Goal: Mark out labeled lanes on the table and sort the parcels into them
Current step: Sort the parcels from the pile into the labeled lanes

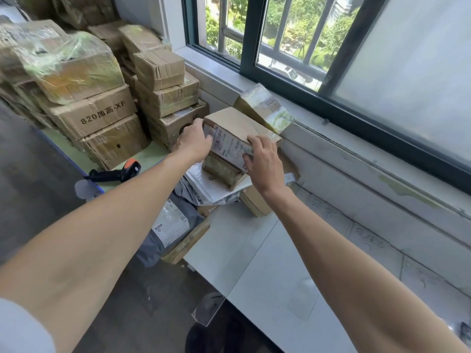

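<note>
A brown cardboard parcel with a white shipping label on its near face sits on top of a pile of parcels. My left hand grips its left end and my right hand grips its right near corner. Under it lies a smaller taped box on a white padded mailer. A grey poly bag with a label lies nearer me at the table's left edge. The white table carries thin tape lines, and handwritten labels run along its far side by the wall.
Tall stacks of cardboard boxes stand to the left on a green surface. A black and orange barcode scanner lies in front of them. Another taped parcel leans on the window sill. A window with bars is behind.
</note>
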